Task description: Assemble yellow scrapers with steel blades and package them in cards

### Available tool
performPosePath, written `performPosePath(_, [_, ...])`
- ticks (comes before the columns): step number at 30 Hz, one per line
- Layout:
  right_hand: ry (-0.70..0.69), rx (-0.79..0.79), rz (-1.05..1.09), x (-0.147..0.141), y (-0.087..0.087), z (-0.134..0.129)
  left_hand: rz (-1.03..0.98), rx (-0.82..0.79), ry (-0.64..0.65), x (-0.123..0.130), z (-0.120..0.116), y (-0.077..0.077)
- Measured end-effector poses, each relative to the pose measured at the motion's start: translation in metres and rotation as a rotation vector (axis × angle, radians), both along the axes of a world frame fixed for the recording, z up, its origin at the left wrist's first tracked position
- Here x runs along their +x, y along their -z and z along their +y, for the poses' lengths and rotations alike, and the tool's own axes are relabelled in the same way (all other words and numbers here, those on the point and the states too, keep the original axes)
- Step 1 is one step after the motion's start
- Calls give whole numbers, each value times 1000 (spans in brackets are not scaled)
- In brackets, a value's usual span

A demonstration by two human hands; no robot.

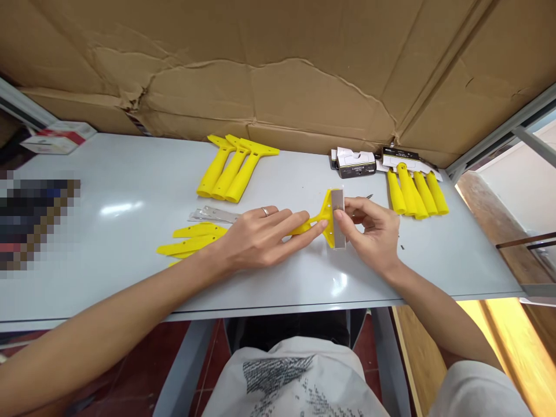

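Note:
A yellow plastic scraper handle [326, 217] lies in front of me with its wide head to the right. My left hand [271, 236] covers its shaft and holds it, the fingers reaching to the neck of the head. Along the head's edge sits a flat metal scraper blade [337, 229], which looks to be in a clear sleeve. My right hand [369, 231] pinches this blade from the right, thumb on top and fingers behind. Beside my left hand are several loose metal blades [212, 214] and several flat yellow cover pieces [191, 241], partly hidden by my forearm.
Three yellow T-shaped scraper handles [237, 168] lie at the back. Behind my right hand are black-and-white boxes [356, 164] and several yellow tubular handles [417, 194]. A white-and-red box [61, 137] stands back left. Cardboard [260, 63] walls off the table's [117, 255] far side.

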State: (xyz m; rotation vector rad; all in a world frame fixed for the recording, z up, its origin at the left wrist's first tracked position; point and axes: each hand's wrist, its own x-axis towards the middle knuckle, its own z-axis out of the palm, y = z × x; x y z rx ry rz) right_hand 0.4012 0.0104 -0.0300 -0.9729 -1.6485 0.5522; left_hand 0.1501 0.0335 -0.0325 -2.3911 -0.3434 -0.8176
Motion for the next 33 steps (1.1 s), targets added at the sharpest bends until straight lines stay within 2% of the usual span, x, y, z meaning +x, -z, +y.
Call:
performPosePath(4, [12,-69,5,-1,1,-1,25,15,-27,3,-2,-3])
performPosePath(7, [-1,-85,52,0,2,0,36,-19,-97,6,-6,-5])
performPosePath(13, [-2,-143,96,0,5,0,115,-100,-225,10,-12,-2])
performPosePath(17, [-14,-181,130,0,6,1,151,-109,-247,9,-13,-1])
performPosePath(21, [-81,-242,160,4,6,5,152,-120,-289,8,-12,-1])
performPosePath(24, [-194,-313,137,7,5,7,88,-126,-319,6,-10,3])
performPosePath(28, [-259,-358,107,9,4,9,11,-104,-310,3,-6,8])
performPosePath(33, [-341,-407,99,13,5,13,12,-87,-296,3,-3,6])
